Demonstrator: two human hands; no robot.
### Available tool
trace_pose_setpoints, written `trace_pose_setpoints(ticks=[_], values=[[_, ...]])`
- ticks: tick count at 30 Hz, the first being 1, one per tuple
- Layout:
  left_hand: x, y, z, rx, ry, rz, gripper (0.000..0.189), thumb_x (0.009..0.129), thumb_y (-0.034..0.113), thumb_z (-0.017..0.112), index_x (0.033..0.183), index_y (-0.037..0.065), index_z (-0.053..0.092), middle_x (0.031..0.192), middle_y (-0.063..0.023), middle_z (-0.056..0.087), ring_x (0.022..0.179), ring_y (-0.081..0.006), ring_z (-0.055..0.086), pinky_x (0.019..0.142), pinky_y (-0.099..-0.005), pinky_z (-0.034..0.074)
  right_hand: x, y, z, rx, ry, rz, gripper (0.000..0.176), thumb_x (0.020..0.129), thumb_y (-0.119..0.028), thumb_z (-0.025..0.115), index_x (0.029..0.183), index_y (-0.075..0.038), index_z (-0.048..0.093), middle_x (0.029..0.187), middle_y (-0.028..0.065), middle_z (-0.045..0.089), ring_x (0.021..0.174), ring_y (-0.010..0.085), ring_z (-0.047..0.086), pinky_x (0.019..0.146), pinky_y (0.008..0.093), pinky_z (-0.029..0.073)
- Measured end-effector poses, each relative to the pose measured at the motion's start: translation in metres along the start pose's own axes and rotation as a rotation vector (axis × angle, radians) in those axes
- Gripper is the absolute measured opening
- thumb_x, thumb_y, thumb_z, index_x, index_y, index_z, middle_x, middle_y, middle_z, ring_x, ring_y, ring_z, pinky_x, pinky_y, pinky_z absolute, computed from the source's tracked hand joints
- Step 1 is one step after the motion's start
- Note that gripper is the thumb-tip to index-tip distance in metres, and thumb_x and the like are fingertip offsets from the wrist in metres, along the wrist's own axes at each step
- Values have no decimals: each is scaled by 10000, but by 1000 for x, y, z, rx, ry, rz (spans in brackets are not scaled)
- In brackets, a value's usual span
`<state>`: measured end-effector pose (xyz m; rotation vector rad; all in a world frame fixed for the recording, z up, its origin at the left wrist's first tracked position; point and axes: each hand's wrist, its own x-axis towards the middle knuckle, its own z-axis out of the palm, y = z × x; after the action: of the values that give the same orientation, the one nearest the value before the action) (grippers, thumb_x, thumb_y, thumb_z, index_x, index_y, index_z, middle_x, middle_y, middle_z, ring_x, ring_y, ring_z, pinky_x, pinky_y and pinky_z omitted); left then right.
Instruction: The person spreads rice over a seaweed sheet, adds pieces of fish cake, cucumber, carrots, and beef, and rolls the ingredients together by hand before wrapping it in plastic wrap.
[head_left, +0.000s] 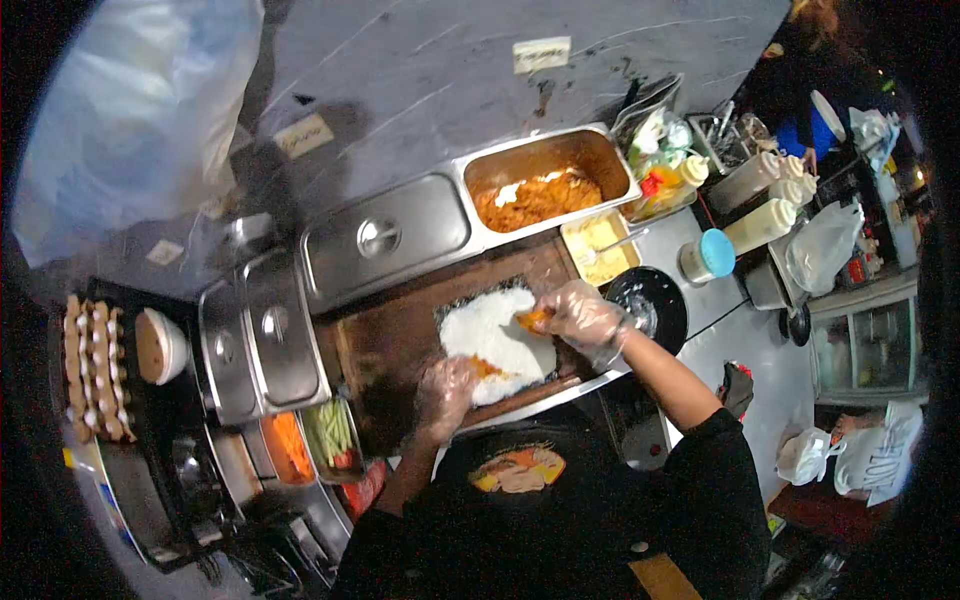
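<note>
A sheet of dark seaweed (549, 372) lies on the brown board (385, 345), mostly covered by a layer of white rice (485, 330). My left hand (447, 395), in a clear plastic glove, is at the left edge of the rice. Its bent fingers close on a clump of orange-brown shredded filling (486, 368) that touches the rice. Over the right side of the rice, my gloved right hand (588, 318) pinches another orange-brown piece of filling (533, 320). Plastic folds blur the exact finger contact on both hands.
Behind the board is a steel pan of orange filling (540, 200), beside a lidded pan (385, 240). A tub of yellow spread (598, 248) and a black bowl (650, 312) stand right. Carrot strips (288, 447) and cucumber strips (330, 432) sit left. Squeeze bottles (762, 228) are farther right.
</note>
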<state>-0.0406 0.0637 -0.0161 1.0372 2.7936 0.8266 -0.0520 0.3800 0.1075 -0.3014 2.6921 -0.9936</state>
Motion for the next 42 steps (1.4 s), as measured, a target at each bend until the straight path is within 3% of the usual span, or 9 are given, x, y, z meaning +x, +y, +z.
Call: trace_pose_setpoints(ticks=[3,7,13,24,27,29,32,37,42], values=[[5,9,-13,-145,-72,-140,306,850,247,657,1079,44,656,1151,-120,640,1038,-319,588,912,-448,480,1,-29,38,-361,65,-8,323,903,-433,562,979,-172,736,874,88,706,828,265,673,743,411,536],[4,13,-16,-17,-85,-72,310,831,280,672,1041,51,663,1104,-99,640,1045,-307,573,928,-442,450,-1,-16,100,-454,60,-136,220,869,-262,568,1016,-150,687,953,79,684,871,276,644,733,442,529],[5,30,-16,64,-28,-135,327,816,321,690,994,48,661,1060,-103,624,1058,-305,544,933,-459,400,-25,-27,105,-275,120,-123,323,731,-151,668,1052,-129,644,1071,87,659,903,294,646,765,433,538],[12,36,-15,119,-54,-208,333,803,352,702,965,62,672,1051,-106,613,1072,-302,530,945,-470,382,-7,16,156,201,301,63,242,849,-197,651,1057,-81,693,957,146,704,841,292,669,704,343,530],[12,39,-19,82,-49,-209,322,801,345,705,952,63,673,1053,-94,613,1061,-300,533,932,-465,392,-5,14,142,200,221,101,240,847,-202,652,1055,-90,694,988,128,701,848,298,668,719,358,539],[15,41,-17,74,14,-164,301,807,329,701,959,70,675,1045,-88,616,1034,-296,547,918,-466,402,-5,9,119,-164,123,-187,237,839,-204,656,1051,-104,693,1026,99,695,857,294,670,739,375,548],[22,45,-11,38,56,-44,265,800,291,720,976,98,675,1048,-84,626,1017,-308,557,897,-463,410,-4,-4,69,-235,262,-281,215,827,-203,659,1024,-128,702,1056,80,686,889,282,670,759,391,553],[33,47,-1,89,-57,151,214,850,225,637,1021,105,683,1112,-69,637,1062,-273,568,939,-447,410,27,31,-13,-328,487,-121,299,745,-141,699,1042,-115,677,1027,129,669,893,342,649,761,462,535],[38,50,-2,-18,-116,63,234,890,246,597,1057,103,675,1171,-74,636,1070,-278,565,948,-460,408,85,103,-93,-477,598,-13,318,742,-108,636,1055,-111,693,1030,130,671,939,354,636,811,457,518]])
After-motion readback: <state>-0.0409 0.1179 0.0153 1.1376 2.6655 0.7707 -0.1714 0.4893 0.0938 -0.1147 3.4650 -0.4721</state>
